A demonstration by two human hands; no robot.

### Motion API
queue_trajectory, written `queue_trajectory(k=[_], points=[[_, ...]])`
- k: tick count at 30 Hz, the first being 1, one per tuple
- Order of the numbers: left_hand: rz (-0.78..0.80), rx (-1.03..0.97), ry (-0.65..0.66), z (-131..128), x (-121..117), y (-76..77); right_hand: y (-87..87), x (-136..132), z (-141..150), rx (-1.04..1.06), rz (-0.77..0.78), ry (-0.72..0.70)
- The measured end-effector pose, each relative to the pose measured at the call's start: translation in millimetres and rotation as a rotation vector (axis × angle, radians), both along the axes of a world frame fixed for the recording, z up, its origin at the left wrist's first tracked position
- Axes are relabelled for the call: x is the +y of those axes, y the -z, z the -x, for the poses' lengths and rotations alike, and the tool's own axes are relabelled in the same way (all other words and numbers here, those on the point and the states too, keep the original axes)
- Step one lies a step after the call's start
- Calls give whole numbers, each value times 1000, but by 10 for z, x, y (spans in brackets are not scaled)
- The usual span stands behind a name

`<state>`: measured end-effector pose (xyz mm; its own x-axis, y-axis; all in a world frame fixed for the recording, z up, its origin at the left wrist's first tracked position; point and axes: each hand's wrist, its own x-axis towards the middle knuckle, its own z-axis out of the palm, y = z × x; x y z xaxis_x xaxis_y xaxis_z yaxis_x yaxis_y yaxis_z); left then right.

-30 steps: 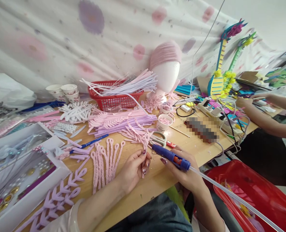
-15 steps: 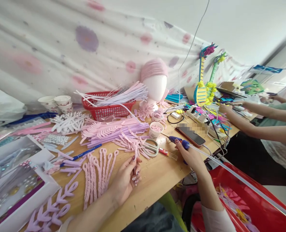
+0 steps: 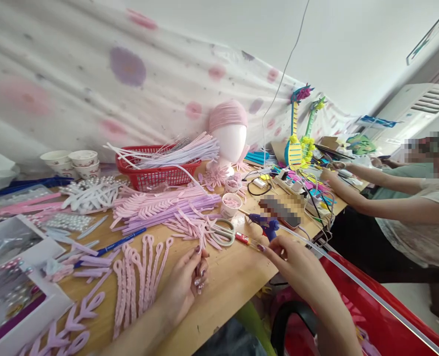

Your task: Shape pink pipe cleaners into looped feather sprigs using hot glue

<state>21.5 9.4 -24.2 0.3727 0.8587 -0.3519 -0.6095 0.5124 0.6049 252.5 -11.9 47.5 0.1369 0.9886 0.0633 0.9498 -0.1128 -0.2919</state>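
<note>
1. Big change in the last second: blue glue gun (image 3: 264, 225) out of the right hand (image 3: 301, 264) and now parked on the table (image 3: 225, 274), just beside the phone (image 3: 294, 219). Clear glue stick (image 3: 353, 276) trailing out of the back, off past the table edge and over the red tub (image 3: 336, 277).

2. Meaning for the work, at a guess: gluing on pause, with the right hand freed up for something else.

3. Right hand: let go of the gun, fingers loosely bent and parted, apparently empty. Thumb tip right by the end of a small red-and-yellow item (image 3: 243, 239) lying near the scissors (image 3: 225, 233). Touching it or only close? Can't tell from this angle.

4. Left hand (image 3: 187, 281): much the same as a second ago. Thumb and forefinger pinched together on a thin pink strip (image 3: 202, 240), other fingers curled in. Far from slack, but no telling how hard the squeeze.

5. Whereabouts of the strip, btw: sticking up out of the pinch, near the table's front edge, with loose pink pieces (image 3: 184, 222) right behind it. Hard to separate from that pile by eye, honestly.

6. Nearby: looped pink braids (image 3: 130, 282) to the left of the left hand, cup of pink bits (image 3: 229, 211) beyond the scissors.
</note>
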Motion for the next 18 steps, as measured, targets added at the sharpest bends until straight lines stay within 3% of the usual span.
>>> queue_trajectory(k=[3, 6, 8, 13, 18], points=[[-11, 6, -2, -1, -8, 5, -128, 190, 172, 93, 63, -239], [-21, 7, 1, 0, -15, 2, -238, 515, 271, 101, -54, -379], [-18, 9, 4, 0, -15, 1, -305, 802, 309, 3, -124, -380], [-11, 17, 6, -11, 11, 21, -328, 1466, 403, -149, -81, -327], [-6, 20, 8, -18, 28, 33, -215, 1674, 480, -164, -64, -340]])
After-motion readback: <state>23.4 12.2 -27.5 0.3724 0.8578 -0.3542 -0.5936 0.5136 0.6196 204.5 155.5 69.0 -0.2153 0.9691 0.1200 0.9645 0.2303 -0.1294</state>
